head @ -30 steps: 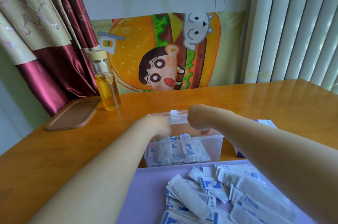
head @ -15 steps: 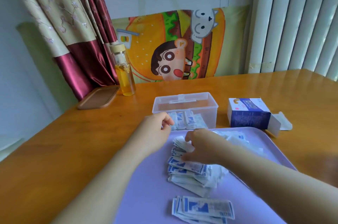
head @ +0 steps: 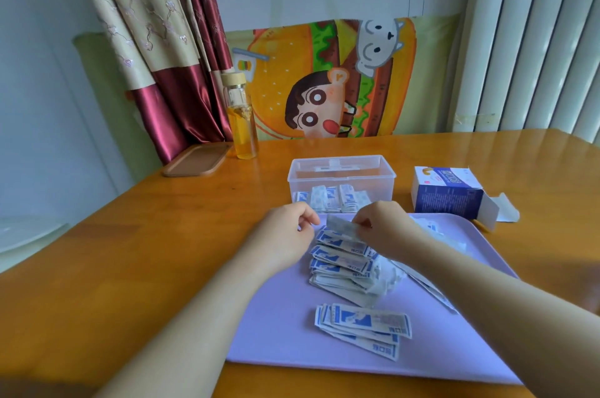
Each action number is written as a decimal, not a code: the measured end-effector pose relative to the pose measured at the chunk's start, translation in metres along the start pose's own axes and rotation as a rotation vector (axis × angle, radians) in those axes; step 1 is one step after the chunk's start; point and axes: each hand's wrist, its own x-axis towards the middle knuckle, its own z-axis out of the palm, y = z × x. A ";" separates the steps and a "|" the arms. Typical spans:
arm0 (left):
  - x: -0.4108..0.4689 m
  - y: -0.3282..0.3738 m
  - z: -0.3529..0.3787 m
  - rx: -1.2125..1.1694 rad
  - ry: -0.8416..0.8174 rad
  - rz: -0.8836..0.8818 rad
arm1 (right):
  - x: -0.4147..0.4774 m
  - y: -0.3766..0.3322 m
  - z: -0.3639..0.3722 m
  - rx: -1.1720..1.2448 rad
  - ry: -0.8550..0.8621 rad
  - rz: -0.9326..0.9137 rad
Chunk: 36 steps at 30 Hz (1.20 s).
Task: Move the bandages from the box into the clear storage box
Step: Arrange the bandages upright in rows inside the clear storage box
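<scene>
A clear storage box (head: 341, 175) stands on the table with a row of wrapped bandages (head: 331, 201) in it. In front of it a lilac tray (head: 282, 326) bears a pile of blue-and-white bandages (head: 344, 264) and a smaller stack (head: 363, 326) nearer me. My right hand (head: 386, 228) pinches one bandage (head: 342, 226) lifted off the top of the pile. My left hand (head: 285, 235) hovers just left of it, fingers curled, holding nothing that I can see. The blue bandage box (head: 451, 194) lies open on its side at the right.
A glass bottle of yellow liquid (head: 242, 118) and a brown tray (head: 196, 160) stand at the back left of the wooden table (head: 130, 251). A cartoon cushion (head: 337, 79) leans against the wall behind. Curtains hang at the left.
Both hands have drawn back from the clear box to the pile on the tray. My right hand has picked up one bandage from the pile's top.
</scene>
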 end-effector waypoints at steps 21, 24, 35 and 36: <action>-0.024 0.025 0.029 -1.079 -0.070 -0.205 | -0.061 -0.020 -0.018 0.829 0.022 0.076; -0.031 0.029 0.023 -1.038 -0.275 -0.182 | -0.056 -0.018 -0.027 0.790 0.088 0.008; -0.033 0.039 0.018 -1.043 -0.590 -0.252 | -0.044 -0.019 -0.043 0.727 -0.083 -0.077; -0.031 0.040 0.017 -1.044 -0.611 -0.246 | -0.041 -0.020 -0.047 0.712 -0.097 -0.086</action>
